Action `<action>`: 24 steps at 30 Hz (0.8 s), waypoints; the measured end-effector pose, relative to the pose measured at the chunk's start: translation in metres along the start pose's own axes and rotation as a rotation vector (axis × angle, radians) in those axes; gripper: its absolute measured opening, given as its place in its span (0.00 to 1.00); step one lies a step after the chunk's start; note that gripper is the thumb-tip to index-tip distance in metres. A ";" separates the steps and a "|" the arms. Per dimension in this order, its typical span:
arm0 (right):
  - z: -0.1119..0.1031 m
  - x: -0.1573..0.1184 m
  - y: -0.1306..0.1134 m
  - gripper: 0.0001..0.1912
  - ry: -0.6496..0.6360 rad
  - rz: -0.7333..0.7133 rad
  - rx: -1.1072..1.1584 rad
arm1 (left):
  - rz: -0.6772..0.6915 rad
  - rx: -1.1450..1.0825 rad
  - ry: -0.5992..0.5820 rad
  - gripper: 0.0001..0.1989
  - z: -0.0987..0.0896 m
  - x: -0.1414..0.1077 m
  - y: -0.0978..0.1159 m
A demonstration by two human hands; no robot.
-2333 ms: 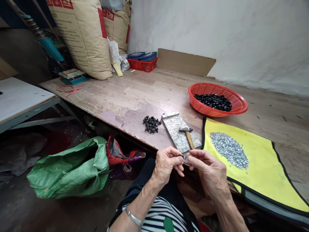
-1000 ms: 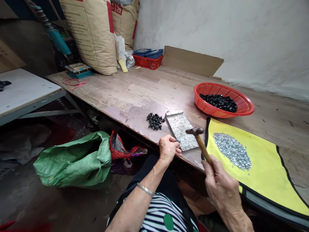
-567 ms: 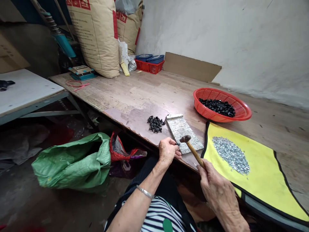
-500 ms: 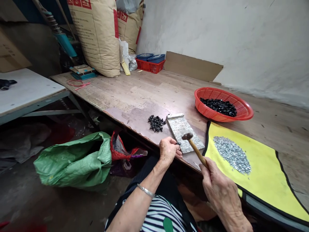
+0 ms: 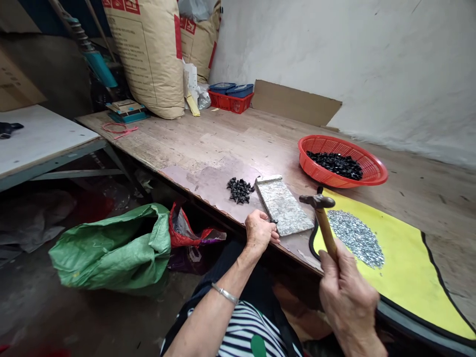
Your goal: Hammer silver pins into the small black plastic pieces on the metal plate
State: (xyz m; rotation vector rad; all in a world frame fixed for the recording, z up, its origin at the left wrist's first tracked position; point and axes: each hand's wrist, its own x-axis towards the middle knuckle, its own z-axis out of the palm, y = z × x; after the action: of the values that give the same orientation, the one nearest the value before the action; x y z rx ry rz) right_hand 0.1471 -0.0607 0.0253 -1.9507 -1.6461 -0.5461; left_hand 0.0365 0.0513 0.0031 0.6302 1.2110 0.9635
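My left hand (image 5: 260,229) pinches a small black piece (image 5: 274,221) at the left edge of a speckled stone slab (image 5: 285,204). My right hand (image 5: 347,292) is wrapped round the wooden handle of a hammer (image 5: 324,218), its metal head raised to the right of the slab. A pile of small black pieces (image 5: 241,190) lies left of the slab. On a yellow cloth (image 5: 405,267) at the right is a heap of small silvery pieces (image 5: 356,238). Behind it stands a red basket (image 5: 308,167) holding many black pieces.
Large paper sacks (image 5: 148,59) and a red crate with blue boxes (image 5: 231,101) stand at the back. Cardboard (image 5: 293,101) leans on the wall. A green sack (image 5: 111,253) and a red bag (image 5: 182,228) are below the table edge, beside a white side table (image 5: 40,141).
My right hand has moved to the right with the hammer, whose head has left the space over the slab. My left hand has stayed at the slab's edge.
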 end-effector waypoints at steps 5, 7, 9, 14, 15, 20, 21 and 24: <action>0.009 -0.004 -0.004 0.17 -0.199 -0.124 -0.136 | 0.008 0.002 0.005 0.16 0.000 0.000 -0.001; 0.007 -0.004 -0.005 0.17 -0.093 -0.088 -0.093 | 0.012 -0.005 0.001 0.16 0.000 0.000 -0.001; 0.006 -0.006 -0.006 0.19 0.020 -0.054 -0.061 | 0.011 -0.014 -0.001 0.17 0.000 0.000 -0.001; 0.012 -0.013 -0.006 0.16 -0.152 -0.126 -0.169 | 0.025 -0.034 -0.003 0.17 0.000 0.001 -0.002; 0.013 -0.013 -0.006 0.16 -0.146 -0.121 -0.169 | 0.025 -0.038 -0.004 0.17 -0.001 0.001 -0.003; 0.016 -0.018 -0.006 0.16 -0.044 -0.081 -0.173 | 0.011 -0.046 -0.007 0.17 -0.002 0.001 -0.002; 0.017 -0.019 -0.006 0.16 -0.097 -0.095 -0.171 | 0.010 -0.049 -0.006 0.17 -0.001 0.001 -0.002; 0.018 -0.017 0.001 0.17 -0.235 -0.059 -0.114 | 0.011 -0.060 -0.008 0.18 -0.001 0.000 -0.001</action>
State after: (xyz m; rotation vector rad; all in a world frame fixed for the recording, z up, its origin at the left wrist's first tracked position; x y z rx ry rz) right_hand 0.1443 -0.0626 0.0008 -2.1218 -1.8575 -0.4560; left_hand 0.0359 0.0506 0.0021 0.5931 1.1688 1.0016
